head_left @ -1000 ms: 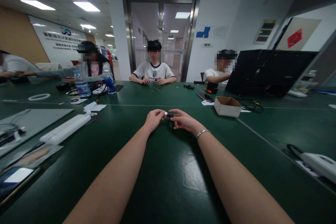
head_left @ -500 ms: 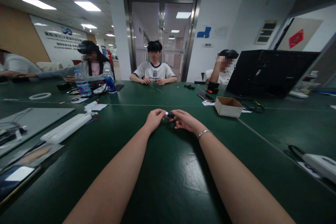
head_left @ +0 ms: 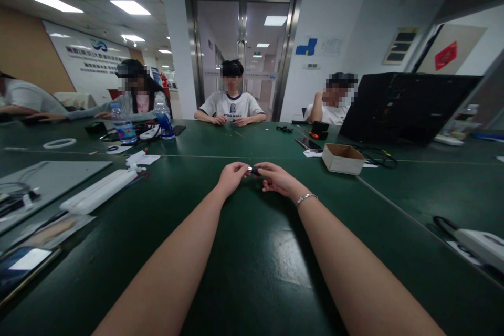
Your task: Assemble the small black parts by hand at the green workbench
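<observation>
Both my arms reach out over a dark green table. My left hand and my right hand meet at the middle, fingers curled, pinching a small dark cylinder with a silver end between them. The left fingertips sit on the silver end, the right fingers on the dark part. A thin bracelet circles my right wrist. What the small thing is stays too small to make out.
An open cardboard box lies to the right, behind it a black laptop and cables. On the left lie a white bar, a phone, two water bottles. Several people sit around the far side.
My hands stay together on the small cylinder, shifting only slightly. The person at the far right raised a hand to the head and lowered it again.
</observation>
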Tool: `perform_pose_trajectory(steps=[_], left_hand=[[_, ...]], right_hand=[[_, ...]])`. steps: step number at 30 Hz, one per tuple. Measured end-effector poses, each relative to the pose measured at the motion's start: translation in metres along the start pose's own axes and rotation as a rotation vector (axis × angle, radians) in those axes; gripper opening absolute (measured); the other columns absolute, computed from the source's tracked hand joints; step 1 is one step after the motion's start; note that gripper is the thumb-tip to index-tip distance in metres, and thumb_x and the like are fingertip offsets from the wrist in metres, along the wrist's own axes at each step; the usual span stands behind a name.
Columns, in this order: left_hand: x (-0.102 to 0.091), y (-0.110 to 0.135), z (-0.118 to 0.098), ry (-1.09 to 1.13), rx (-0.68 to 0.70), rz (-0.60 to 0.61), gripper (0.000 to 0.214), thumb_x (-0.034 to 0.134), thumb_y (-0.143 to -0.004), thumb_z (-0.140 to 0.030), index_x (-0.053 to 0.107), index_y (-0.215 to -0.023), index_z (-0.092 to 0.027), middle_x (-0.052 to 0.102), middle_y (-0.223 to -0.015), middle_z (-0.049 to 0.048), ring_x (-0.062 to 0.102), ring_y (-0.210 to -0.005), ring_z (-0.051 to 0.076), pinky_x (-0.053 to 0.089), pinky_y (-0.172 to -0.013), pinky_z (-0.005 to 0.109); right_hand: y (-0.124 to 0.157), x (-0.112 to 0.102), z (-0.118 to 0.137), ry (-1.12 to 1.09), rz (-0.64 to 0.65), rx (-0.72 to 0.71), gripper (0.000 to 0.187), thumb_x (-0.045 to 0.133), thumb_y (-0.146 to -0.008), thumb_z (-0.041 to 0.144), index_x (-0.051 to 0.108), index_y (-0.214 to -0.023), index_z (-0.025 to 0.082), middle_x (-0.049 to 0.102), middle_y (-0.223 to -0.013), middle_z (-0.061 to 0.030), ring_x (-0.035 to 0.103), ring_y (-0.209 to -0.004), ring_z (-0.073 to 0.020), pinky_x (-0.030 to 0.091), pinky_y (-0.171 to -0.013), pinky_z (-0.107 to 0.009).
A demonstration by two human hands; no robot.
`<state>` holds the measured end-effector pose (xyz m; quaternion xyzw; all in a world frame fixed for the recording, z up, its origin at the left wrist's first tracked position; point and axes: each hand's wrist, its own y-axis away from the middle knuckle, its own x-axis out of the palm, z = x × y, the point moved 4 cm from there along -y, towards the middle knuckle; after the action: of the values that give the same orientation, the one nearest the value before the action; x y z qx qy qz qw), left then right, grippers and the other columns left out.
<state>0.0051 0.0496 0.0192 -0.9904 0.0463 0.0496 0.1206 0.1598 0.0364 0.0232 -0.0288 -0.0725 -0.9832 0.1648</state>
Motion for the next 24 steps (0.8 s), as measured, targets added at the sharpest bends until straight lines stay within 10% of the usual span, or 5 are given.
perform_pose_trajectory(steps=[16, 24], left_hand=[[-0.008, 0.008, -0.004, -0.519, 0.136, -0.133, 0.042, 0.048, -0.081, -0.056, 0.053, -0.062, -0.018, 0.053, -0.055, -0.0017, 0.046, -0.053, 0.013, 0.029, -0.053, 0.026], [-0.001, 0.017, -0.015, -0.652, 0.182, -0.055, 0.038, 0.051, -0.08, -0.055, 0.053, -0.064, -0.021, 0.055, -0.061, 0.0004, 0.047, -0.057, 0.015, 0.03, -0.057, 0.026]], right_hand=[[-0.014, 0.004, -0.007, 0.356, 0.028, -0.146, 0.03, 0.075, -0.067, 0.003, 0.053, -0.085, 0.016, 0.062, -0.088, -0.0002, 0.051, -0.039, -0.0036, 0.047, -0.03, -0.015], [-0.012, 0.019, -0.003, 0.389, -0.037, -0.244, 0.021, 0.073, -0.073, 0.015, 0.053, -0.071, 0.014, 0.057, -0.059, 0.0033, 0.048, -0.034, -0.0044, 0.041, -0.028, -0.012]])
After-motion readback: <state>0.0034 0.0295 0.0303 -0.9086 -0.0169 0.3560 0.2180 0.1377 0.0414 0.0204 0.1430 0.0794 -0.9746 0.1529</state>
